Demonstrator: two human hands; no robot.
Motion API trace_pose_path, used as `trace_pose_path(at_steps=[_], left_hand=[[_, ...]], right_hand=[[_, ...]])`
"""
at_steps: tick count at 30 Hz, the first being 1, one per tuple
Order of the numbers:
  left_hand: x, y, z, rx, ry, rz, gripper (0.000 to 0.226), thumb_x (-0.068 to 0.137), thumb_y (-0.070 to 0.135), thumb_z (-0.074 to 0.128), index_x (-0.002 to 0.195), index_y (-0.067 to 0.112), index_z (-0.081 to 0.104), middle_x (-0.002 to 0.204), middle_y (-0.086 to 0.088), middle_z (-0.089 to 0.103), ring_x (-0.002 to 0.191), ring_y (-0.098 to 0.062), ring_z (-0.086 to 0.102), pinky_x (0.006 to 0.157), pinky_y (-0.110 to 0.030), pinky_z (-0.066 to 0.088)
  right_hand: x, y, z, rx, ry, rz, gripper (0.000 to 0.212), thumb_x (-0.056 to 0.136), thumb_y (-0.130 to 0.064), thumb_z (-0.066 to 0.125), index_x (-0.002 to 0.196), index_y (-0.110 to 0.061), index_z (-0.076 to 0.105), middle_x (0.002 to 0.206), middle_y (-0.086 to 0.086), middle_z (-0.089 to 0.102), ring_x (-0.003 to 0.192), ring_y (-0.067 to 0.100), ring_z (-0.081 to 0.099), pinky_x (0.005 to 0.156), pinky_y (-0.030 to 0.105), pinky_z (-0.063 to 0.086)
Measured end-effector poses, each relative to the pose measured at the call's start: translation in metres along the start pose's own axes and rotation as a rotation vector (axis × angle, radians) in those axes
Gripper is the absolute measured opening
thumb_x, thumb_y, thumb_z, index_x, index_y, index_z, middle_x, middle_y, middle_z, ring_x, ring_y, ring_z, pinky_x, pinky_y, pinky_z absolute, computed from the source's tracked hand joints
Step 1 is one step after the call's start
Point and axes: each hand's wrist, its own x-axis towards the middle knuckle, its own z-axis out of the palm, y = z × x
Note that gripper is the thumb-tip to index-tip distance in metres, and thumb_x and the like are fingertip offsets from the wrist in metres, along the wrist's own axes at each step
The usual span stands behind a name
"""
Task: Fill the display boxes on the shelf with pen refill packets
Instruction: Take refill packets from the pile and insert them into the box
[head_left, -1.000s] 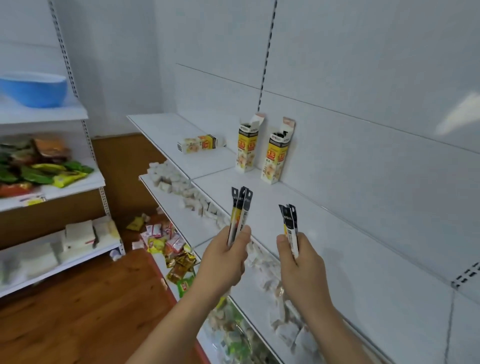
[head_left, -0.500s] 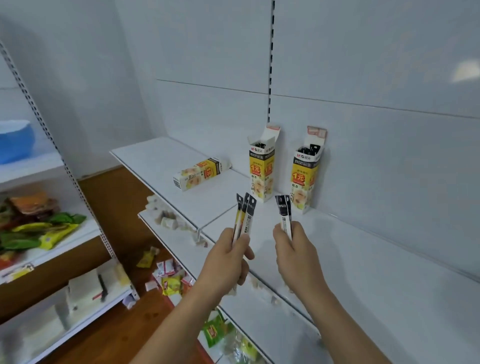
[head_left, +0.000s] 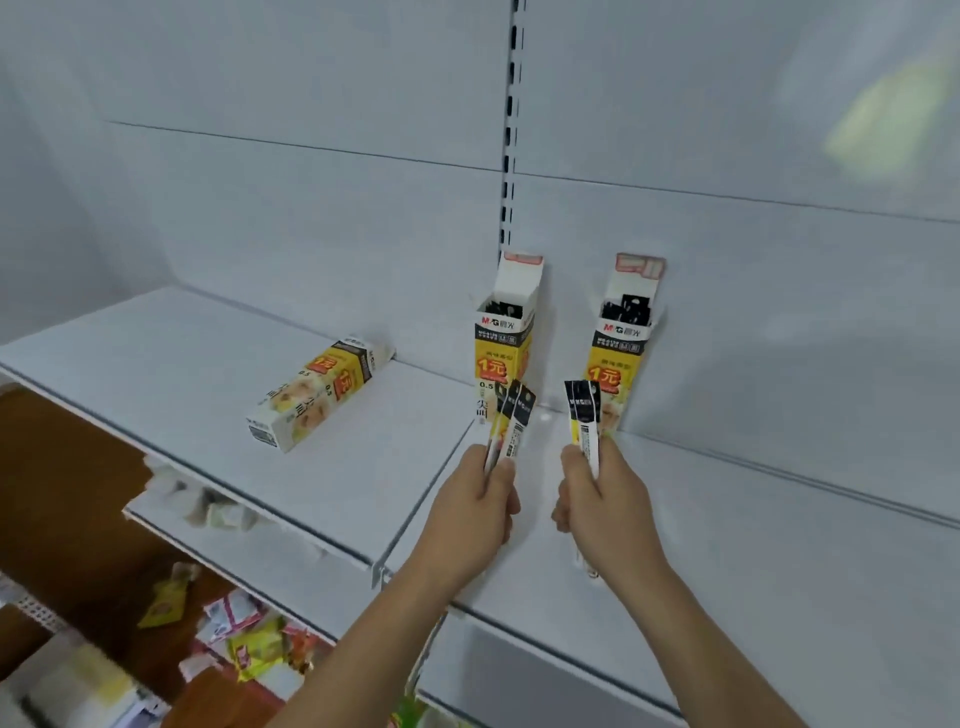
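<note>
Two yellow display boxes stand upright with flaps raised against the back wall of the white shelf (head_left: 208, 374): a left box (head_left: 501, 338) and a right box (head_left: 621, 345), both with black packet tops showing inside. My left hand (head_left: 475, 506) grips a small bundle of pen refill packets (head_left: 511, 418) just in front of the left box. My right hand (head_left: 602, 493) grips another bundle of packets (head_left: 584, 415) in front of the right box. Both bundles point upward, below the box openings.
A third box of the same kind (head_left: 317, 392) lies on its side further left on the shelf. A lower shelf (head_left: 218, 512) holds small white items. Colourful packets (head_left: 244, 634) sit lower down by the brown floor.
The view has come nearer to the shelf and the boxes look larger. Both hands have carried their packets forward, close to the fronts of the two upright boxes.
</note>
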Motion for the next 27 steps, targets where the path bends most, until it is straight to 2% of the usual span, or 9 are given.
trace_pose_path(at_steps=[5, 9, 12, 16, 18, 20, 23, 25, 27], left_hand=[[0.024, -0.01, -0.012, -0.058, -0.15, 0.078, 0.011, 0.112, 0.035, 0.041, 0.108, 0.028, 0.047, 0.084, -0.005, 0.067, 0.058, -0.011, 0.058, 0.054, -0.027, 0.05], [0.033, -0.016, -0.013, -0.063, -0.221, 0.044, 0.009, 0.111, 0.032, 0.041, 0.109, 0.024, 0.044, 0.086, -0.006, 0.072, 0.061, -0.019, 0.068, 0.058, -0.037, 0.059], [0.035, -0.018, -0.01, 0.117, -0.272, 0.12, 0.013, 0.11, 0.034, 0.042, 0.106, 0.022, 0.046, 0.089, -0.002, 0.072, 0.077, -0.021, 0.07, 0.071, -0.045, 0.059], [0.046, -0.018, -0.006, 0.386, -0.15, 0.269, 0.02, 0.105, 0.032, 0.047, 0.096, 0.018, 0.058, 0.09, -0.001, 0.059, 0.079, -0.022, 0.059, 0.066, -0.036, 0.043], [0.053, -0.021, -0.003, 0.468, -0.181, 0.264, 0.023, 0.104, 0.034, 0.049, 0.092, 0.018, 0.059, 0.088, -0.001, 0.059, 0.079, -0.021, 0.059, 0.066, -0.035, 0.042], [0.057, -0.022, -0.002, 0.491, -0.219, 0.258, 0.02, 0.104, 0.034, 0.052, 0.11, 0.017, 0.06, 0.094, -0.002, 0.067, 0.085, -0.025, 0.065, 0.07, -0.034, 0.048], [0.061, -0.023, 0.001, 0.496, -0.215, 0.255, 0.05, 0.103, 0.035, 0.057, 0.146, 0.016, 0.038, 0.106, -0.005, 0.072, 0.094, -0.028, 0.07, 0.071, -0.033, 0.047], [0.063, -0.025, 0.007, 0.541, -0.212, 0.281, 0.05, 0.104, 0.036, 0.056, 0.144, 0.012, 0.038, 0.104, -0.004, 0.071, 0.093, -0.026, 0.07, 0.068, -0.033, 0.044], [0.065, -0.028, 0.012, 0.634, -0.193, 0.354, 0.038, 0.106, 0.038, 0.051, 0.135, 0.013, 0.045, 0.103, -0.003, 0.067, 0.092, -0.025, 0.069, 0.067, -0.033, 0.041]], right_hand=[[-0.013, -0.009, 0.015, -0.118, 0.2, 0.045, 0.021, 0.108, -0.038, 0.045, 0.093, -0.027, 0.054, 0.071, 0.002, 0.066, 0.065, 0.02, 0.064, 0.068, 0.049, 0.057], [-0.023, -0.013, 0.025, -0.232, 0.262, 0.109, 0.024, 0.108, -0.038, 0.043, 0.09, -0.024, 0.05, 0.073, 0.003, 0.066, 0.066, 0.022, 0.064, 0.066, 0.047, 0.055], [-0.022, -0.012, 0.027, -0.288, 0.293, 0.166, 0.023, 0.107, -0.038, 0.044, 0.093, -0.022, 0.051, 0.077, 0.003, 0.068, 0.07, 0.022, 0.066, 0.068, 0.044, 0.056], [-0.015, -0.007, 0.028, -0.357, 0.264, 0.221, 0.015, 0.105, -0.037, 0.046, 0.102, -0.024, 0.053, 0.085, 0.001, 0.071, 0.077, 0.022, 0.067, 0.071, 0.041, 0.055], [-0.011, -0.003, 0.028, -0.406, 0.252, 0.22, 0.011, 0.104, -0.033, 0.048, 0.105, -0.023, 0.053, 0.084, -0.001, 0.068, 0.075, 0.021, 0.064, 0.065, 0.036, 0.05], [-0.006, 0.002, 0.027, -0.48, 0.252, 0.203, 0.01, 0.102, -0.029, 0.051, 0.097, -0.022, 0.053, 0.08, -0.002, 0.062, 0.071, 0.018, 0.059, 0.058, 0.032, 0.04], [-0.002, 0.011, 0.026, -0.589, 0.225, 0.177, 0.013, 0.098, -0.029, 0.054, 0.087, -0.023, 0.053, 0.08, -0.001, 0.06, 0.072, 0.021, 0.058, 0.06, 0.034, 0.039], [0.0, 0.015, 0.025, -0.617, 0.189, 0.176, 0.005, 0.096, -0.028, 0.057, 0.098, -0.023, 0.057, 0.088, -0.001, 0.065, 0.078, 0.023, 0.062, 0.066, 0.036, 0.047], [0.002, 0.016, 0.024, -0.616, 0.167, 0.182, 0.02, 0.094, -0.029, 0.06, 0.113, -0.023, 0.058, 0.096, -0.001, 0.069, 0.085, 0.025, 0.065, 0.072, 0.039, 0.054]])
